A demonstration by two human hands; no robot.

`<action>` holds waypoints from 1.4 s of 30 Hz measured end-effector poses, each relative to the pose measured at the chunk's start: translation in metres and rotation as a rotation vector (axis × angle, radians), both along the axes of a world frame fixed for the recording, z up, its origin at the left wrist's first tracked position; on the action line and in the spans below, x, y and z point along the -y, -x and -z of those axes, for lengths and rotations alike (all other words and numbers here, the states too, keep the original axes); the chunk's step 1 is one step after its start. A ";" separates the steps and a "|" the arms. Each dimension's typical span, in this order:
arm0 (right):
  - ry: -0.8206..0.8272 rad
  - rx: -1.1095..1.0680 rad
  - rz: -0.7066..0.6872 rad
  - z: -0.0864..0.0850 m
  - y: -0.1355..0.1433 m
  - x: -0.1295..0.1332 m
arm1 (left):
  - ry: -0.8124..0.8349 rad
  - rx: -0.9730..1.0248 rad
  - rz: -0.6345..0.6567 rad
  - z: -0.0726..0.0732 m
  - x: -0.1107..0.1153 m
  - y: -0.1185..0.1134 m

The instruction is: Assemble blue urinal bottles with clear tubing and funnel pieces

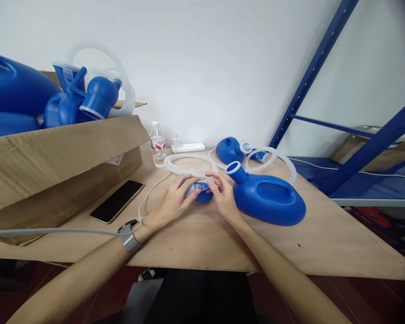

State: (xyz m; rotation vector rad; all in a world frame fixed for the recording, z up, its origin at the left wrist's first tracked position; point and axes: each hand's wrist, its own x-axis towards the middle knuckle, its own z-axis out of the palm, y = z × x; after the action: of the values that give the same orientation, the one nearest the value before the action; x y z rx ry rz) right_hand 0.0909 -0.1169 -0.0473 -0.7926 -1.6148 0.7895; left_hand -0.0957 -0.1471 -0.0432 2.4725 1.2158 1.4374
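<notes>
Between my hands, low over the table, is a blue plastic funnel head (204, 197) with a clear flap on top. My left hand (175, 198) is closed around its left side, thumb on the clear part. The fingers of my right hand (223, 198) are closed on its right edge, pinching near the rim. A coiled translucent hose (189, 158) lies just behind the funnel head; whether the two are joined is hidden by my fingers. Right beside my right hand rests a blue urinal bottle (273, 200) on its side, its white-rimmed mouth open and tilted up.
An open cardboard box (67, 153) full of blue bottles and hoses stands at left. Near it are a phone (117, 201), a water bottle (158, 150) and a power strip (189, 147). Another blue bottle (227, 150) sits behind. A cable (70, 231) crosses my left wrist; blue shelving (310, 76) rises at right.
</notes>
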 end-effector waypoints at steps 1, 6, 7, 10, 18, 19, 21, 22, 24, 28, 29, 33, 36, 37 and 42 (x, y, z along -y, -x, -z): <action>-0.043 0.025 0.035 -0.001 -0.001 -0.002 | 0.035 0.080 -0.032 -0.001 -0.002 0.001; -0.156 0.293 0.164 0.016 -0.008 -0.021 | 0.188 0.612 -0.282 -0.003 -0.023 0.012; -0.136 0.388 0.165 0.023 -0.009 -0.025 | 0.230 0.713 -0.306 -0.002 -0.028 0.015; -0.115 0.692 0.160 0.042 -0.010 -0.033 | 0.394 0.949 -0.319 0.002 -0.040 0.021; -0.204 0.962 0.081 0.042 -0.004 -0.038 | 0.472 1.026 -0.411 0.007 -0.048 0.025; -0.227 0.978 0.083 0.040 -0.004 -0.040 | 0.461 1.019 -0.426 0.006 -0.048 0.027; -0.308 0.996 0.098 0.036 -0.003 -0.044 | 0.439 1.003 -0.456 0.005 -0.048 0.030; -0.349 1.002 0.103 0.035 -0.003 -0.046 | 0.427 0.994 -0.469 0.005 -0.049 0.032; -0.398 0.998 0.114 0.033 -0.004 -0.049 | 0.400 0.978 -0.486 0.005 -0.050 0.035; -0.403 0.919 0.173 0.036 -0.010 -0.053 | 0.342 0.948 -0.495 0.007 -0.052 0.040; -0.397 0.901 0.171 0.037 -0.012 -0.054 | 0.326 0.941 -0.492 0.007 -0.052 0.041; -0.390 0.835 0.088 0.041 -0.015 -0.055 | 0.194 0.862 -0.441 0.006 -0.048 0.040; -0.400 0.778 0.041 0.041 -0.016 -0.054 | 0.142 0.784 -0.410 0.006 -0.043 0.037; -0.408 0.771 0.038 0.041 -0.016 -0.053 | 0.141 0.768 -0.401 0.005 -0.041 0.036; -0.469 0.864 0.067 0.038 -0.015 -0.051 | 0.086 0.606 -0.371 0.000 -0.030 0.034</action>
State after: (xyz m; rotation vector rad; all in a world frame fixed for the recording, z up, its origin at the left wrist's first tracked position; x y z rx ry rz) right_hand 0.1063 -0.0664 -0.0854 -0.8828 -2.3913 -0.0438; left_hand -0.1302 -0.1170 -0.0433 1.6019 1.5697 1.9594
